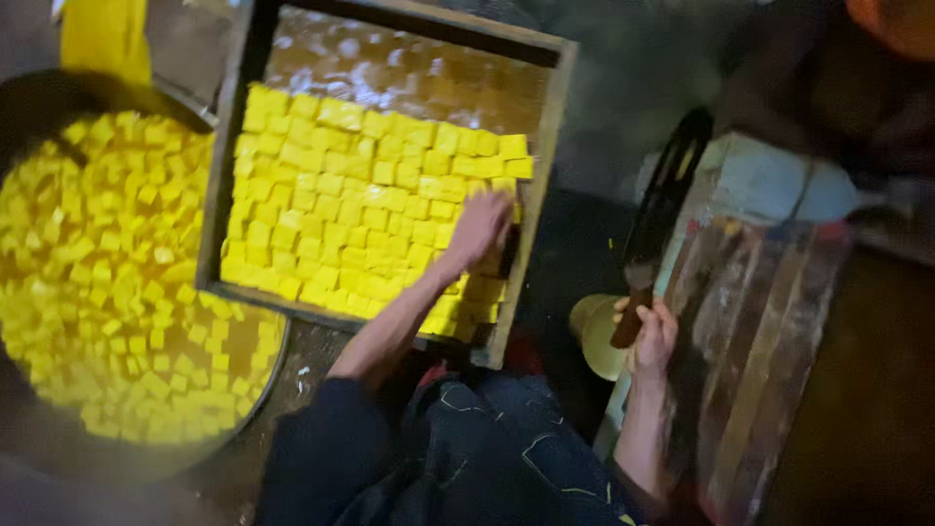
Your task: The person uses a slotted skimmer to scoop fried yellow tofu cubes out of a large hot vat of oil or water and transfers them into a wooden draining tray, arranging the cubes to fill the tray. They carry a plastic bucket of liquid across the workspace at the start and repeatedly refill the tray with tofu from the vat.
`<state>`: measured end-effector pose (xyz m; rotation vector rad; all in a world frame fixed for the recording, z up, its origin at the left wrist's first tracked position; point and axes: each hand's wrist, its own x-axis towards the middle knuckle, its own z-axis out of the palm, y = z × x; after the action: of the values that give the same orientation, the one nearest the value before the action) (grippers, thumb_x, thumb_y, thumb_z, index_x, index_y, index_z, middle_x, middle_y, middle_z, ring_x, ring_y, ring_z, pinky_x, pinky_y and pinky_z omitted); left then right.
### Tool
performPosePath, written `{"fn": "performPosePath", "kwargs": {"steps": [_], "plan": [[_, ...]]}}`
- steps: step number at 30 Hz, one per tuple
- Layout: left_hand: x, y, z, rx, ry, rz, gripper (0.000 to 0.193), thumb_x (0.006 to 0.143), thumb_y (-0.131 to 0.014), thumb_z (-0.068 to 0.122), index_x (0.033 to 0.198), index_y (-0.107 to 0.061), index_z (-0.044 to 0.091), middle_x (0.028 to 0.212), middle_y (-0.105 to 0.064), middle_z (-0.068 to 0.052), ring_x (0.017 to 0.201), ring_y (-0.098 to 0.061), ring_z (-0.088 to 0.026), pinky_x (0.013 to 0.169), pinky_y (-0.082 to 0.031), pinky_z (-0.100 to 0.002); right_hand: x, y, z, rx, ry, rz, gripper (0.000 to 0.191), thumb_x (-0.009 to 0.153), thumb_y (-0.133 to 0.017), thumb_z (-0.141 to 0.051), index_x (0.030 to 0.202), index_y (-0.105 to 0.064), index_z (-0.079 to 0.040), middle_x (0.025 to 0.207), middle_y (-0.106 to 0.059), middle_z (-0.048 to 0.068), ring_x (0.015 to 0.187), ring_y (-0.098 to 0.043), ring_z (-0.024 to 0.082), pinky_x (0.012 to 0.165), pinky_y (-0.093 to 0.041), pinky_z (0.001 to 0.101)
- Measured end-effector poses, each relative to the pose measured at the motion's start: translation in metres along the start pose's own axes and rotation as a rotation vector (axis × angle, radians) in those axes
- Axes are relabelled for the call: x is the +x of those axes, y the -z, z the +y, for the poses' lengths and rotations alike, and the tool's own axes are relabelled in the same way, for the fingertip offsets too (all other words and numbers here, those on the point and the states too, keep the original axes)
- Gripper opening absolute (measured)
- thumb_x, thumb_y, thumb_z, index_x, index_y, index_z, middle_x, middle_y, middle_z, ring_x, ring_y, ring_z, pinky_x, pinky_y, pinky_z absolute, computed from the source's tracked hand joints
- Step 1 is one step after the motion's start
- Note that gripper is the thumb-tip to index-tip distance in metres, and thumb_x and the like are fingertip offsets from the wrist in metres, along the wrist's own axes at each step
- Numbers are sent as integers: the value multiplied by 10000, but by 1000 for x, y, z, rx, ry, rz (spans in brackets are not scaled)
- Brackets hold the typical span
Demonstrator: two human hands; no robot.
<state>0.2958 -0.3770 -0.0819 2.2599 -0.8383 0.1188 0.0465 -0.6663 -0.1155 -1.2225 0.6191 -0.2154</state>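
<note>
While on cubes [360, 214], left hand [479, 226].

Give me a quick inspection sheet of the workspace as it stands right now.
Surface: dark, wet-looking floor; worn board at right.
Job's things: wooden tray part filled with yellow cubes, its far end bare; long dark knife.
Clutter: big pan of loose yellow cubes in liquid at left; yellowish cup beside the knife handle; yellow item at top left.
Grippers: left hand rests on the cubes at the tray's right side; right hand grips the knife handle.
Cables: nothing seen.
Surroundings: dim; another person partly visible at top right, blurred.
</note>
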Motion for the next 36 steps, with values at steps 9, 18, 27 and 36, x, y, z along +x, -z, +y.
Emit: {"fn": "performPosePath", "kwargs": {"steps": [9,18,27,36], "plan": [[-296,178,-74,130,809,818,234,921,-679,129,1142,-678,50,1120,-692,-159,1068,-656,-360,951,-531,-449,39,-289,-16,-299,10,-301,318,1157,-531,-341,984,-588,-81,772,-611,42,633,-569,131,562,-484,282],[-532,276,-108,451,1286,744,505,938,-710,237,1355,-566,-8,1446,-508,-233,1402,-412,-400,1148,-328,-536,-155,-622,149,-625,-35,-1218,244,1042,-690,-254,963,-723,-26,724,-621,-5,625,-556,65,559,-438,260],[-572,306,-147,294,1401,654,606,920,-699,372,1431,-509,108,1584,-360,-208,1510,-254,-400,1208,-194,-615,-259,-734,242,-1741,483,-1382,598,950,-601,-616,1028,-787,-52,924,-723,257,897,-702,460,770,-551,552],[-585,299,-158,42,1482,538,657,892,-709,392,1431,-491,84,1612,-320,-176,1512,-249,-354,1176,-254,-597,-338,-812,335,-1304,214,-1374,497,966,-621,-471,1104,-733,-7,776,-731,183,731,-732,318,673,-542,456]]}}
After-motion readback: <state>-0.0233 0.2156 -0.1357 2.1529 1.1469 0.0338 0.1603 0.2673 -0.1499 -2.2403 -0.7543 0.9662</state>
